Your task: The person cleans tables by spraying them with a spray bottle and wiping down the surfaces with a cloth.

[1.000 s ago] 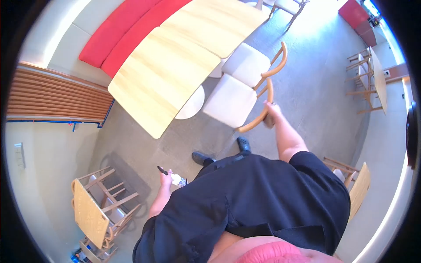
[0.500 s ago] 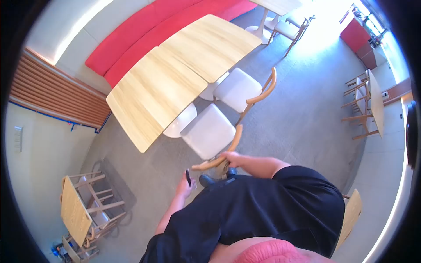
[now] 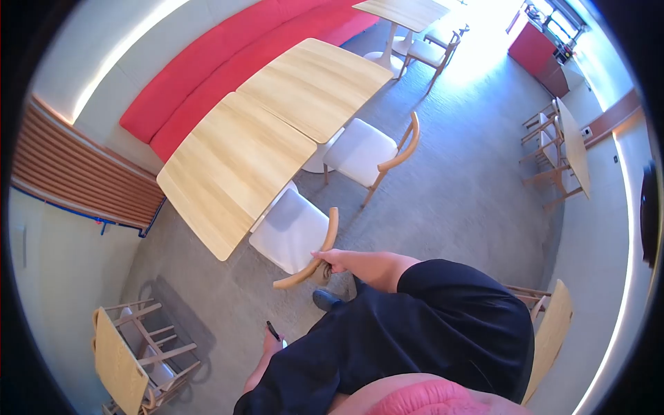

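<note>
The chair (image 3: pixel 280 232), at the near table's (image 3: pixel 232 176) four-thirty, now sits closer than a second ago — little floor gap shows between them. Its seat faces ten-thirty; the backrest rail (image 3: pixel 294 280) runs one-to-seven. Right hand (image 3: pixel 330 260) grips it; left hand (image 3: pixel 272 344) encloses a dark slim object (image 3: pixel 272 330) (identity unclear).

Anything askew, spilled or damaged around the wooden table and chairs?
Nothing stands out. The near chair, with the right hand on its backrest, and the far chair both face the joined tables. No spill or damage shows; the bowed edges are probably lens distortion.
</note>
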The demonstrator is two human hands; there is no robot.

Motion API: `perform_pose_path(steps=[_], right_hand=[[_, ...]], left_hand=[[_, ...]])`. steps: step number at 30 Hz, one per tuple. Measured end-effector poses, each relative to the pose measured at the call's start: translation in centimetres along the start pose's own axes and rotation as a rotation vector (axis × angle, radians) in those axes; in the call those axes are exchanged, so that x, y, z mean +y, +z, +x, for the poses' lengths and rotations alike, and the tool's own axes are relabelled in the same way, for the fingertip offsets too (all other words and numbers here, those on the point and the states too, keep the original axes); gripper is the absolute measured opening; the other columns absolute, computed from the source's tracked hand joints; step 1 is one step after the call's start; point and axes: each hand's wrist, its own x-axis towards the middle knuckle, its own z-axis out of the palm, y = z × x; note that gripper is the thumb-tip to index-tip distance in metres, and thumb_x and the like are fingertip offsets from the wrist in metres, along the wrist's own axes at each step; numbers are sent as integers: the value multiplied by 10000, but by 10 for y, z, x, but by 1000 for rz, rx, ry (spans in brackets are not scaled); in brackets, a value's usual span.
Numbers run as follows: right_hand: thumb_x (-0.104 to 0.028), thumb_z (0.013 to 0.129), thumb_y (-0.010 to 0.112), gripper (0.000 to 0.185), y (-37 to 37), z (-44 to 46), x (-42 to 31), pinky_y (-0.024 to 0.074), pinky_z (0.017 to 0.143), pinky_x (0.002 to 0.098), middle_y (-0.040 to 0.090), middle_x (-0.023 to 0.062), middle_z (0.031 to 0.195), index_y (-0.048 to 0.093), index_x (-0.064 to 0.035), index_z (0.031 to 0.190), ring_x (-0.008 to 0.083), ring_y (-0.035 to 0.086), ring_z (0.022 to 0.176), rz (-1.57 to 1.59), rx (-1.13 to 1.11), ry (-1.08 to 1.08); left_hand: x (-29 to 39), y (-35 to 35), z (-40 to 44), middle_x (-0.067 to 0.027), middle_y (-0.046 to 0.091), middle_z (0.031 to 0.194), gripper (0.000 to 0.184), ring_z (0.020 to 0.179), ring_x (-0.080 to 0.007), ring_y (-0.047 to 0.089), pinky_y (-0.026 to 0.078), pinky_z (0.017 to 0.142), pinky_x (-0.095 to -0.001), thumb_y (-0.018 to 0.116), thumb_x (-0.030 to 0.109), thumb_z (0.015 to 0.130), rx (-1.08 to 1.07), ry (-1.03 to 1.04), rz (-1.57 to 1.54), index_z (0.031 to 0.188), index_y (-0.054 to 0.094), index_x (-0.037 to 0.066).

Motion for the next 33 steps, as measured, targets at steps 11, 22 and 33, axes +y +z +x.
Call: perform_pose_path(steps=[11,22,33], right_hand=[[-242,897,759,344,-235,-81,-113,592,854,483,717,91,1124,666,-24,1147,292,734,988,70,216,-186],[-554,901,741,726,-488,-102,-326,569,879,467,647,153,1285,529,-72,1400,287,687,1103,36,766,-612],[-318,888,697,550,-391,-70,-322,578,802,423,700,151,1152,602,-5,1330,283,715,976,-203,647,-249]], left_hand=[[184,67,3,-306,694,1068,672,1059,-493,676,531,875,-544,711,266,929,-211,418,345,1469,373,50],[433,200,-11,-206,716,1045,710,1005,-403,705,550,885,-487,718,220,934,-95,520,87,1529,354,84],[467,150,-50,-127,725,882,506,822,-343,722,575,777,-431,659,183,890,153,588,-137,1385,569,137]])
